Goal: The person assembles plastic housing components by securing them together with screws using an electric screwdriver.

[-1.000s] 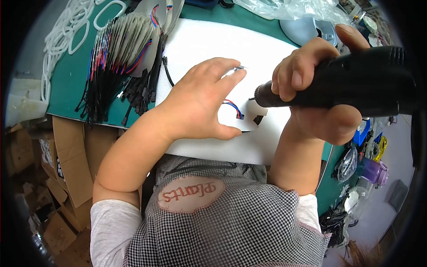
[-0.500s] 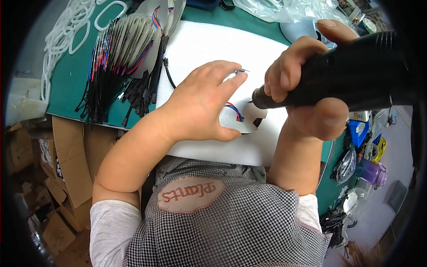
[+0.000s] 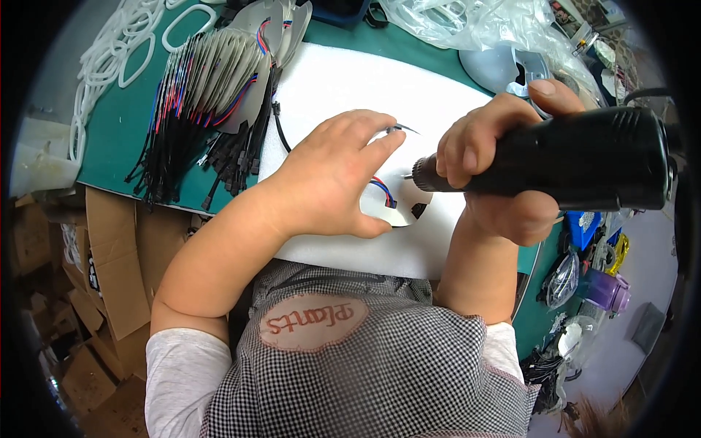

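Observation:
My left hand (image 3: 328, 164) curves around a thin, pale round plate (image 3: 401, 217), with the thumb at its near edge and the fingertips at its far edge. A small connector with red, blue and black wires (image 3: 382, 191) sits on the plate, partly behind the hand. My right hand (image 3: 496, 153) is closed around a black electric screwdriver (image 3: 584, 160). Its knurled nose and thin bit point left, over the plate. Whether the bit touches anything is hard to see. A white foam sheet (image 3: 328, 80) lies beneath both hands.
On the green table (image 3: 409, 50), a stack of similar wired plates (image 3: 219, 73) stands at the left, beside white loops (image 3: 120, 44). Clear plastic bags (image 3: 467, 18) and a grey dome-shaped part (image 3: 485, 69) lie at the back. A purple container (image 3: 606, 292) is at right; cardboard boxes (image 3: 113, 255) are below left.
The screwdriver and my right hand have shifted slightly left and down, showing more of the tool's back end. My left hand keeps its grip on the plate. The whole view has moved a little.

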The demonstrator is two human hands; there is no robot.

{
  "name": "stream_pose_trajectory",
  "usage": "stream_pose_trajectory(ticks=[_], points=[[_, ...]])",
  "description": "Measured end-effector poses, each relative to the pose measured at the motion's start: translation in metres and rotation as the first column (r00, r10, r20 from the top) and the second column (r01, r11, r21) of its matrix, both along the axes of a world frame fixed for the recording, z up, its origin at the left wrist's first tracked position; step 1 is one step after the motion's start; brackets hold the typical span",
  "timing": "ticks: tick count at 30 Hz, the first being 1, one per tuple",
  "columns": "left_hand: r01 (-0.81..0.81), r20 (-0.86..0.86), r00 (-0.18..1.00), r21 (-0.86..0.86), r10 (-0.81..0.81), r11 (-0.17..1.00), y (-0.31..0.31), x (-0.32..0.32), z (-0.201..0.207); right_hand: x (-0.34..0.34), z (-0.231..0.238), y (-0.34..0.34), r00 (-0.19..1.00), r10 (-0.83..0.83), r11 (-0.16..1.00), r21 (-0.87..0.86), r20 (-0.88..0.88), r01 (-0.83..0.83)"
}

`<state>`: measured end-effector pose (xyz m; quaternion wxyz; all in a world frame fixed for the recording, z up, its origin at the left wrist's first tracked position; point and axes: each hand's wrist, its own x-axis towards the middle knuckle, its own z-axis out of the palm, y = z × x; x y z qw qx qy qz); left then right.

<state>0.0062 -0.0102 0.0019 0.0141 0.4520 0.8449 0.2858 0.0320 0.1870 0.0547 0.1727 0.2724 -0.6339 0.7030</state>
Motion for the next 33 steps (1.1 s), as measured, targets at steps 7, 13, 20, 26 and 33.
stream_pose_trajectory(ticks=[7,13,20,26,33], points=[[-0.009,-0.012,1.000,0.001,0.009,1.000,0.001,0.001,-0.001,-0.010,-0.020,0.009,0.968,0.103,0.975,-0.169,-0.227,-0.143],[-0.054,0.010,0.998,-0.009,0.054,0.999,0.001,0.006,0.000,0.010,-0.022,-0.004,0.939,-0.254,0.949,-0.248,-0.233,0.196],[-0.068,0.040,0.997,0.041,0.066,0.997,-0.004,0.006,0.000,0.024,-0.018,-0.014,0.913,-0.286,0.956,-0.151,-0.292,0.251],[-0.048,0.073,0.997,0.161,0.037,0.986,-0.006,0.004,-0.005,0.024,-0.018,-0.007,0.919,-0.333,0.937,-0.184,-0.210,0.298],[-0.039,0.097,0.995,0.161,0.023,0.986,-0.004,-0.001,-0.004,0.026,-0.011,0.008,0.931,-0.292,0.950,-0.183,-0.219,0.255]])
